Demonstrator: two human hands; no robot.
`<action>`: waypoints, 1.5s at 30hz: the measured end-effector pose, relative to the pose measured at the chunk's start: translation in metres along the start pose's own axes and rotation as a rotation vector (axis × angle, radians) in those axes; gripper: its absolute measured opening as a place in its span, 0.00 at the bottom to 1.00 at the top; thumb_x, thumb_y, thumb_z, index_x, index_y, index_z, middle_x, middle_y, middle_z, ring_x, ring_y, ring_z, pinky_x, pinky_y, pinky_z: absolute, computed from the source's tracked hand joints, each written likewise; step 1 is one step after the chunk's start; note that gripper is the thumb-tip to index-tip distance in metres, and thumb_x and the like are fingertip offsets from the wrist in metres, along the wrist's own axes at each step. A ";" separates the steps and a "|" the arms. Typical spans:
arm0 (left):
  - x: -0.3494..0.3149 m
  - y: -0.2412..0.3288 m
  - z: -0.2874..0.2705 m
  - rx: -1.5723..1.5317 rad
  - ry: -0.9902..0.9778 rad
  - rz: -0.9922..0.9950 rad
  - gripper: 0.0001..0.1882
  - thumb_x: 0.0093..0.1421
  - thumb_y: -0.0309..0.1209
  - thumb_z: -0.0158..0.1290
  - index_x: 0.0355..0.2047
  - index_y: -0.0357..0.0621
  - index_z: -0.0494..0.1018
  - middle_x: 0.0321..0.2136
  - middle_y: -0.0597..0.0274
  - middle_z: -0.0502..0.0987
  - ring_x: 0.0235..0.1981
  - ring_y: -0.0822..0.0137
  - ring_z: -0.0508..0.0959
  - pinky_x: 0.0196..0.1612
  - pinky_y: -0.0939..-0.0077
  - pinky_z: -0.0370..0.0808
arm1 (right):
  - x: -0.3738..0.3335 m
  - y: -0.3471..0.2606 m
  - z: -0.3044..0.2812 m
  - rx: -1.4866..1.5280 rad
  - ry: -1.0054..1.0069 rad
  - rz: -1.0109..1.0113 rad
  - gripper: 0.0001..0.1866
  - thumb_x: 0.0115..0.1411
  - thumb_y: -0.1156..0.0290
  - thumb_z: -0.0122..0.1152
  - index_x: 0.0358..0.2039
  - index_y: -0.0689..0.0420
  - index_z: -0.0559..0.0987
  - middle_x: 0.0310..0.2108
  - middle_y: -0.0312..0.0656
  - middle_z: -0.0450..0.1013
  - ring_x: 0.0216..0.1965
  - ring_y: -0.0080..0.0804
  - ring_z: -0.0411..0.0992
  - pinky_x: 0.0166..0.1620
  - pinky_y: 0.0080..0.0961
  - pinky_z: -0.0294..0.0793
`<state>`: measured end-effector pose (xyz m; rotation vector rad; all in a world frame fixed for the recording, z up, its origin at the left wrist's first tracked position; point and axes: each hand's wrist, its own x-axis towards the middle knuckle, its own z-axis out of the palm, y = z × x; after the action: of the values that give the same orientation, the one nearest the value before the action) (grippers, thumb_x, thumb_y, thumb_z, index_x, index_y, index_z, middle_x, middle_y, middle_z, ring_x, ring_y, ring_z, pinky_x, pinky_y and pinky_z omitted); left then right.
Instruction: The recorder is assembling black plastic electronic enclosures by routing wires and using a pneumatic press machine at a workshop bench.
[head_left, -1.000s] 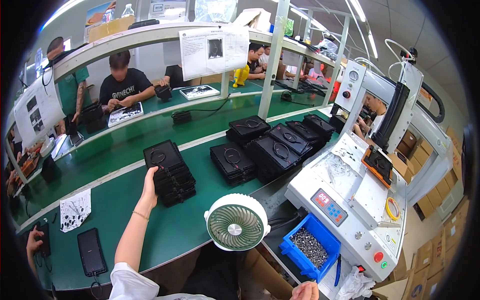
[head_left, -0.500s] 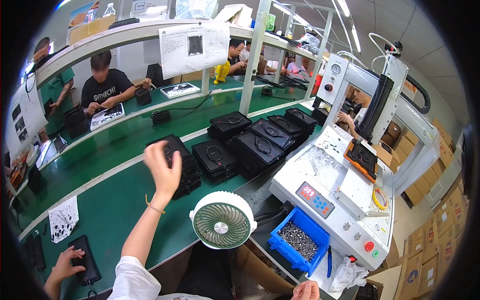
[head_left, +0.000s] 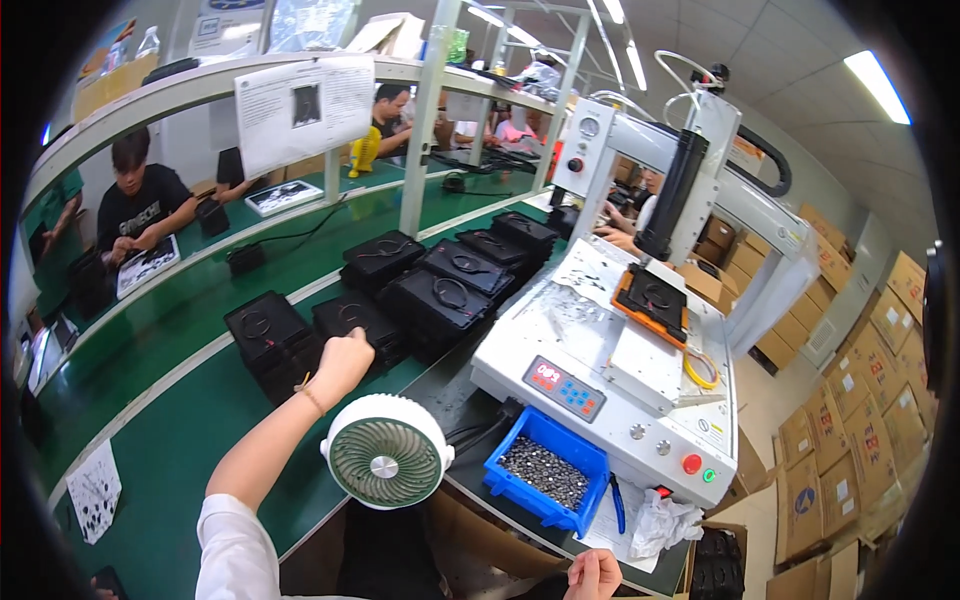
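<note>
My left hand (head_left: 345, 362) has its fingers curled at the near edge of a stack of flat black cases (head_left: 355, 318). A thin coiled cable lies on the top case. Its fingertips are partly hidden, so what they grip cannot be made out. Another stack of black cases (head_left: 262, 325) stands just left of that hand. My right hand (head_left: 594, 575) is low at the bottom edge, fingers drawn together, near the blue bin (head_left: 590, 517) of small dark metal pieces. Whether anything is pinched there does not show.
A white-green fan (head_left: 385, 465) stands below my left wrist. To the right is a white bench machine (head_left: 620, 425) with an orange fixture (head_left: 650, 303) holding a black part. Blue-handled pliers (head_left: 617, 503) and crumpled tissue (head_left: 665, 527) lie beside the bin. Co-workers sit across the bench.
The view has swung right. My left hand has come down from above the left stack to the stack beside it, and its fingers have curled. The co-worker's hand at lower left has mostly left view.
</note>
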<state>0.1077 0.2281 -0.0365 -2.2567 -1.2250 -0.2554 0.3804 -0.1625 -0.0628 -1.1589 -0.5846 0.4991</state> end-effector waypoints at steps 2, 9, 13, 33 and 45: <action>-0.002 0.002 0.000 0.074 0.046 -0.076 0.07 0.52 0.25 0.51 0.27 0.36 0.78 0.30 0.50 0.75 0.20 0.61 0.81 0.21 0.75 0.77 | 0.008 0.004 -0.007 -0.025 -0.040 -0.015 0.05 0.61 0.76 0.55 0.28 0.62 0.73 0.22 0.37 0.70 0.19 0.18 0.63 0.22 0.13 0.59; 0.003 -0.006 -0.024 -0.663 0.463 -0.526 0.12 0.57 0.28 0.56 0.20 0.33 0.73 0.27 0.47 0.73 0.29 0.47 0.76 0.34 0.56 0.72 | 0.061 -0.037 0.029 -0.385 -0.260 -0.254 0.03 0.61 0.79 0.55 0.30 0.65 0.75 0.25 0.38 0.72 0.20 0.18 0.67 0.24 0.13 0.65; 0.009 -0.008 -0.020 -0.810 0.598 -0.623 0.11 0.52 0.26 0.60 0.18 0.33 0.71 0.25 0.52 0.73 0.30 0.51 0.74 0.35 0.62 0.72 | 0.108 -0.064 0.056 -0.781 -0.562 -0.387 0.05 0.54 0.79 0.61 0.33 0.62 0.80 0.30 0.42 0.76 0.25 0.27 0.74 0.29 0.19 0.73; -0.001 -0.030 -0.071 -2.738 0.386 -0.709 0.02 0.59 0.15 0.50 0.32 0.26 0.69 0.36 0.45 0.74 0.41 0.59 0.75 0.50 0.69 0.75 | 0.159 -0.010 0.119 -1.044 -1.035 -0.420 0.09 0.52 0.68 0.62 0.29 0.61 0.82 0.29 0.45 0.77 0.32 0.43 0.76 0.38 0.33 0.75; -0.024 0.021 -0.164 -3.110 0.076 -0.308 0.29 0.51 0.14 0.45 0.56 0.45 0.61 0.49 0.49 0.70 0.49 0.51 0.72 0.54 0.51 0.70 | 0.137 -0.066 0.107 -0.348 -0.753 -0.345 0.07 0.49 0.89 0.62 0.29 0.67 0.77 0.29 0.45 0.78 0.31 0.27 0.78 0.36 0.20 0.79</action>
<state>0.1262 0.1118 0.0814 0.4972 -0.0321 1.0648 0.4167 -0.0218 0.0528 -1.1429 -1.5437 0.5415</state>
